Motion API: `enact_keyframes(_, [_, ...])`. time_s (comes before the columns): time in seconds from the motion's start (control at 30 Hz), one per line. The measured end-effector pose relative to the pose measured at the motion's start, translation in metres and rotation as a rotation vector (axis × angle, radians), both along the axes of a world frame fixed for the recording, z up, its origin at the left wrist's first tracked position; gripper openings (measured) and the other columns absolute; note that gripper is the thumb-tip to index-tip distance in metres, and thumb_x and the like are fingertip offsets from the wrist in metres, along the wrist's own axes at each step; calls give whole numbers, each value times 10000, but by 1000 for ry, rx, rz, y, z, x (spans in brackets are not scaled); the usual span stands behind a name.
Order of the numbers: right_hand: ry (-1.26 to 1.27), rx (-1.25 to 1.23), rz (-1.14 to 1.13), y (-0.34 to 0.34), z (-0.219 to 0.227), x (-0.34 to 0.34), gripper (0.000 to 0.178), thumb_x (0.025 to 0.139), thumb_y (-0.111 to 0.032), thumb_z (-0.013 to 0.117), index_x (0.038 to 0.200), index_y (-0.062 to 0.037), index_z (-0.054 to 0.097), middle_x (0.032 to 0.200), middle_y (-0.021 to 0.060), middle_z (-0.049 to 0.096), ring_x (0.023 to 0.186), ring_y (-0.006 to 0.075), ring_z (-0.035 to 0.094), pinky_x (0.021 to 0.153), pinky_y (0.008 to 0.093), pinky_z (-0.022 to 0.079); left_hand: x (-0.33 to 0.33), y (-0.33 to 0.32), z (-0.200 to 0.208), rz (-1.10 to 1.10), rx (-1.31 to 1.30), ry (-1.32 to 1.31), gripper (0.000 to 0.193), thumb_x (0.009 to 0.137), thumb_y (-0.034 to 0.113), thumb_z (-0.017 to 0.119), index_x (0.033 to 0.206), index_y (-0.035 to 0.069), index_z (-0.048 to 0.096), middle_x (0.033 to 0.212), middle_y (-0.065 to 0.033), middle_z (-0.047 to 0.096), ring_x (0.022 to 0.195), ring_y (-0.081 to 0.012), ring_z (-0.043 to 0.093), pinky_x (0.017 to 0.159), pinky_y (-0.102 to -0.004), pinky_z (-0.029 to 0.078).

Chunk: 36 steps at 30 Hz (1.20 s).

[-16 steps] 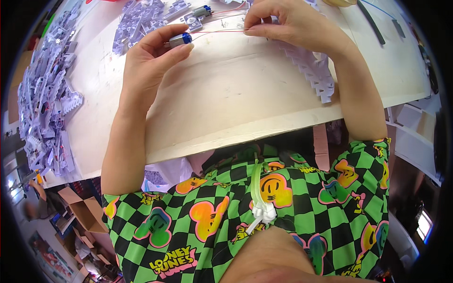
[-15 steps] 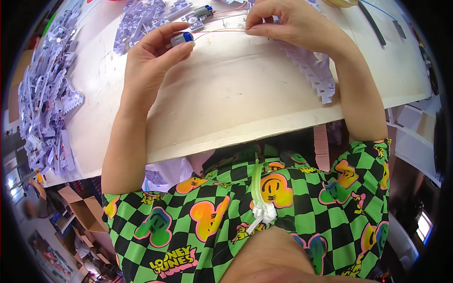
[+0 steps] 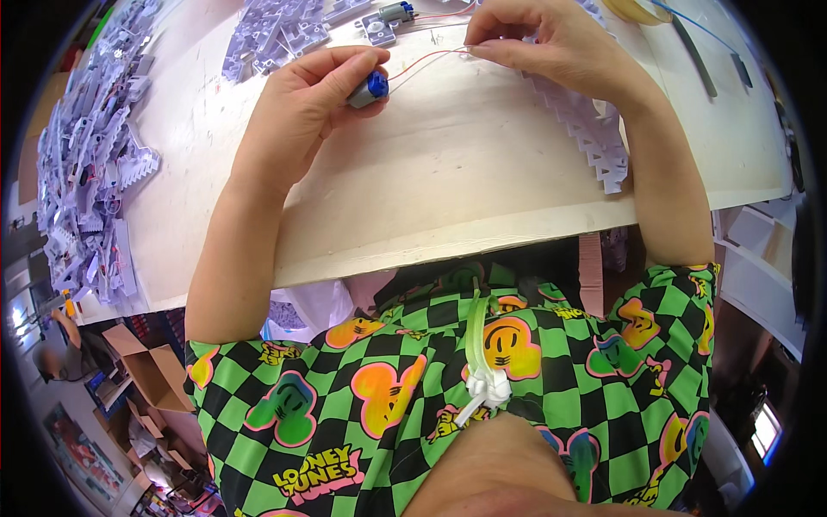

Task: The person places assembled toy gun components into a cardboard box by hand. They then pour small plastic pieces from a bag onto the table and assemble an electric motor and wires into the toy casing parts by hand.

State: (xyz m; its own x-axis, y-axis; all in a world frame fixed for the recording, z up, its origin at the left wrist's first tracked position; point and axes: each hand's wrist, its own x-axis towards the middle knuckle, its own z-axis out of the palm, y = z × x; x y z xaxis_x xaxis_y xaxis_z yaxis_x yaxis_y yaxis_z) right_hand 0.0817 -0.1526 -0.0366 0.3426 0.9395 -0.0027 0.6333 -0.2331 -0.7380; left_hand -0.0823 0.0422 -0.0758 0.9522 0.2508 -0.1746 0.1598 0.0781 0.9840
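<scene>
Between the fingers and thumb of my left hand (image 3: pixel 323 95) sits a small electric motor (image 3: pixel 370 90), grey with a blue end cap. Thin wires (image 3: pixel 431 57), one red and one pale, run from the blue cap to my right hand (image 3: pixel 538 43). The thumb and fingertips of that hand pinch the wires' far ends. The wires bow in a slack arc above the table. Beyond my hands, a second motor (image 3: pixel 396 12) with red wires lies beside a pale plastic housing part (image 3: pixel 379 31).
A long heap of pale plastic parts (image 3: pixel 90 172) covers the table's left side, with another pile (image 3: pixel 271 34) at the back. Toothed plastic strips (image 3: pixel 590 138) lie by my right forearm. A tape roll (image 3: pixel 642 9) and a black strip (image 3: pixel 693 56) are at back right.
My left hand has turned and moved slightly right with the motor, closer to my right hand. The wires have gone from nearly straight to slack. The view has shifted a little.
</scene>
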Motion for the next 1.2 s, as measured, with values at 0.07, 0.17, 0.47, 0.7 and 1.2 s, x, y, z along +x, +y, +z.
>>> enact_keyframes(0.07, [1, 0, -4, 0, 0, 1, 134, 833, -120, 623, 888, 1, 632, 733, 32, 612, 655, 87, 526, 603, 227, 442, 0, 0, 1, -37, -144, 7, 257, 879, 161, 595, 1074, -6, 603, 992, -55, 606, 904, -106, 577, 824, -259, 515])
enact_keyframes(0.17, [28, -21, -3, -1, 0, 4, 136, 833, -131, 628, 885, -6, 636, 714, 25, 605, 644, 78, 520, 590, 223, 435, -2, -3, 2, -65, -3, -16, 263, 866, 160, 611, 1085, 14, 609, 957, -45, 625, 815, -84, 582, 784, -229, 509])
enact_keyframes(0.47, [-72, 13, 12, -1, -1, 3, 137, 821, -126, 630, 887, -8, 645, 726, 35, 606, 663, 95, 526, 599, 220, 432, -1, 1, 2, -85, 47, -11, 324, 935, 228, 499, 1157, -4, 543, 1016, -118, 621, 839, -123, 628, 750, -221, 522])
enact_keyframes(0.7, [24, -17, 28, 3, -1, -7, 158, 819, -121, 634, 914, 5, 643, 750, 47, 618, 679, 103, 533, 614, 222, 437, -2, -5, 1, -140, -23, 38, 369, 949, 254, 466, 1194, -17, 519, 1037, -134, 621, 860, -135, 632, 747, -198, 528])
enact_keyframes(1.2, [-1, 16, -51, 1, -3, -3, 120, 843, -107, 619, 895, -2, 648, 735, 64, 631, 670, 108, 548, 607, 241, 446, -2, 2, 6, -246, -439, -32, 441, 923, 92, 455, 1304, -96, 338, 1224, -234, 491, 1046, -229, 589, 853, -212, 524])
